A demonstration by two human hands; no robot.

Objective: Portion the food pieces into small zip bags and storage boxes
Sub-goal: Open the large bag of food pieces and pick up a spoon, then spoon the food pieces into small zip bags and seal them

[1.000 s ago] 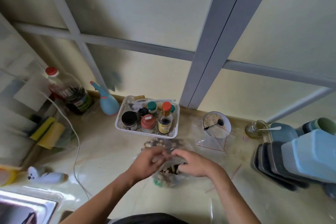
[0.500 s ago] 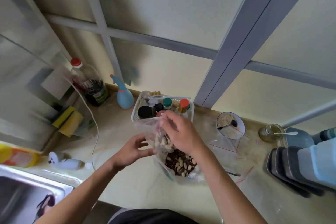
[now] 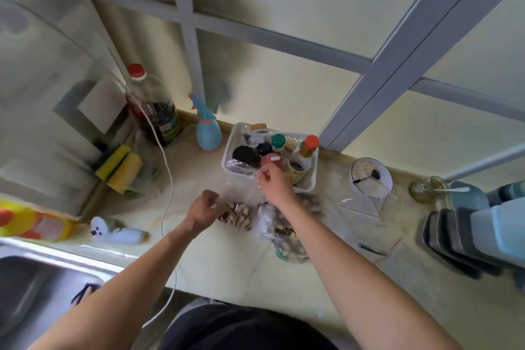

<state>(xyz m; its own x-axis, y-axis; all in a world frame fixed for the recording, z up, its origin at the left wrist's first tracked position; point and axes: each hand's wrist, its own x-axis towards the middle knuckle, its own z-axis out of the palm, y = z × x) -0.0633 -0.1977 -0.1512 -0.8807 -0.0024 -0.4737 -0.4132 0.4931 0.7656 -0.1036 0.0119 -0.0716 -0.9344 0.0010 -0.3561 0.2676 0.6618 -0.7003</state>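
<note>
A small clear zip bag (image 3: 238, 207) with pale and dark food pieces in its lower part lies on the counter's middle. My left hand (image 3: 206, 209) grips its lower left side with curled fingers. My right hand (image 3: 274, 183) pinches the bag's upper edge with the red zip line, just in front of the white basket. To the right of the small bag sits a larger clear bag of mixed pieces (image 3: 284, 231), partly hidden by my right forearm. Empty zip bags (image 3: 366, 204) lie flat further right.
A white basket (image 3: 308, 183) of jars stands behind the hands. A bowl (image 3: 372, 177), a glass jar (image 3: 427, 189) and stacked storage boxes (image 3: 466, 239) sit at the right. A blue spray bottle (image 3: 207, 131), dark bottle (image 3: 157, 119), sponges (image 3: 120, 166), white cable (image 3: 167, 179) and sink (image 3: 34, 290) are left.
The small bag came off the big bag and now lies left of it. My right hand moved up to the bag's zip edge; my left hand holds its lower side. The camera swung right.
</note>
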